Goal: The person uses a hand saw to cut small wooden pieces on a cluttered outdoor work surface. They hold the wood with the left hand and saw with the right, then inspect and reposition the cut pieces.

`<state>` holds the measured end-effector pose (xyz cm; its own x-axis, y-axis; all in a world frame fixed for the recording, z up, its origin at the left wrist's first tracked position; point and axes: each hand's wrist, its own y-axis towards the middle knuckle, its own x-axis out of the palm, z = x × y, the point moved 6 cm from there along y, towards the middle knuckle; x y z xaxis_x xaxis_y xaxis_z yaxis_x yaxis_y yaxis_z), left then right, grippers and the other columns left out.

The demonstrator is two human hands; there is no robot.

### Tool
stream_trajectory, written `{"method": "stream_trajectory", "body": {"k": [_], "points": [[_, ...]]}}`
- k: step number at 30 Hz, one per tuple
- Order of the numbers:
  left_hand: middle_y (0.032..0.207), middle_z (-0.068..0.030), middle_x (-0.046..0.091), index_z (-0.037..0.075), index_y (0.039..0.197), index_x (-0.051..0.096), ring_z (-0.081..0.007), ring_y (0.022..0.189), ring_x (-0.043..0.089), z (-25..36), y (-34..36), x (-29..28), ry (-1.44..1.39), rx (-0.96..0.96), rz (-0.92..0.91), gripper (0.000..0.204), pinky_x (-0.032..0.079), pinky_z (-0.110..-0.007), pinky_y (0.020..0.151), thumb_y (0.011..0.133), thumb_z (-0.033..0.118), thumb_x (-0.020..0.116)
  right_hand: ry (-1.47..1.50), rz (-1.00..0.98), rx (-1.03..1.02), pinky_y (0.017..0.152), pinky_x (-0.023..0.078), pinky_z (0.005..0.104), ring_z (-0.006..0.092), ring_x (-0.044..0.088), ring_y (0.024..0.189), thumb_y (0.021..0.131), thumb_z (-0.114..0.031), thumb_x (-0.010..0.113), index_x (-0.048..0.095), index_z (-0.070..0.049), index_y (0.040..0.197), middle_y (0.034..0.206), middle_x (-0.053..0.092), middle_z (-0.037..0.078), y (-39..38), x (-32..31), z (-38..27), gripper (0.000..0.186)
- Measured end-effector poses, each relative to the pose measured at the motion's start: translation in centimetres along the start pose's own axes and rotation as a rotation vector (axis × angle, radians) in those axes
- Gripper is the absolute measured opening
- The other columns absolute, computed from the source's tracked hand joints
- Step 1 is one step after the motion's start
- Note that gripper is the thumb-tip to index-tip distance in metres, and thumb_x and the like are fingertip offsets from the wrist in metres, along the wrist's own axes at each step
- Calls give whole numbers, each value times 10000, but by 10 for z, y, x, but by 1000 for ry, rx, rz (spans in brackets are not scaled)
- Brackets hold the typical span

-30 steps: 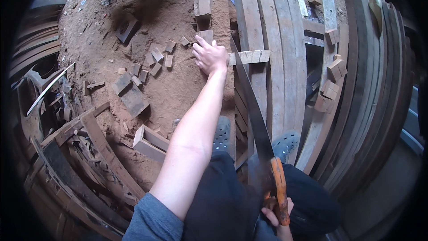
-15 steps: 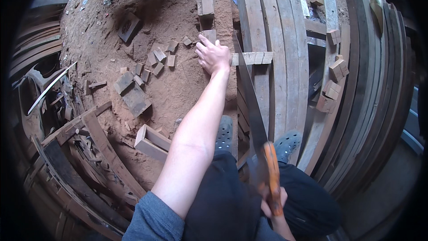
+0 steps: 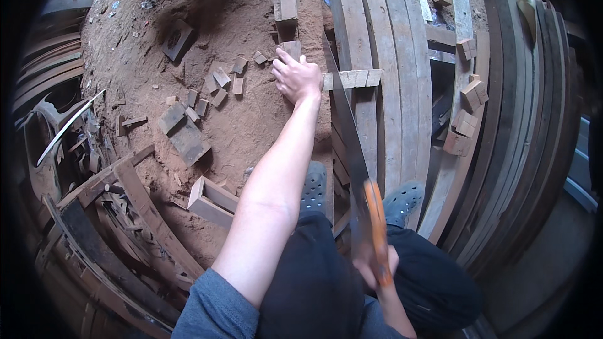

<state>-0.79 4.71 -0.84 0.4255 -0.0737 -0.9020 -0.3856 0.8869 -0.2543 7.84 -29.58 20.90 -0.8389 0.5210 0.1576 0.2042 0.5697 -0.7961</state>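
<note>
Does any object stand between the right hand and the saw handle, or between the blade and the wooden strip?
Nothing visible: the right hand grips the orange handle, and the blade crosses the wooden strip. The left hand lies left of the blade.

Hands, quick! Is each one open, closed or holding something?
Left hand: at the pale wood strip; can't tell if it grips.
Right hand: closed, holding the saw by its orange handle.

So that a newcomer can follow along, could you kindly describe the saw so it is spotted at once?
Find the long grey planks right of centre. Along their left edge, the saw slants down to the person's right hand. Its bright orange handle sets it apart from the dull wood around it.
</note>
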Motion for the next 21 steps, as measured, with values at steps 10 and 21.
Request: {"method": "stream_trajectory", "body": {"k": [10, 21], "points": [[1233, -185, 478, -16, 1395, 340, -312, 1144, 488, 0, -1, 0, 1, 18, -4, 617, 436, -455, 934, 906, 295, 550, -658, -36, -218, 549, 484, 286, 201, 589, 519, 678, -199, 707, 642, -3, 857, 603, 563, 74, -58, 2, -13, 274], [1253, -191, 475, -14, 1399, 342, -313, 1172, 478, 1, 1, -1, -34, 18, -33, 625, 426, -444, 969, 903, 299, 559, -627, -22, -479, 495, 452, 288, 193, 578, 495, 662, -127, 722, 631, -24, 806, 589, 561, 44, -59, 1, -22, 199]]}}
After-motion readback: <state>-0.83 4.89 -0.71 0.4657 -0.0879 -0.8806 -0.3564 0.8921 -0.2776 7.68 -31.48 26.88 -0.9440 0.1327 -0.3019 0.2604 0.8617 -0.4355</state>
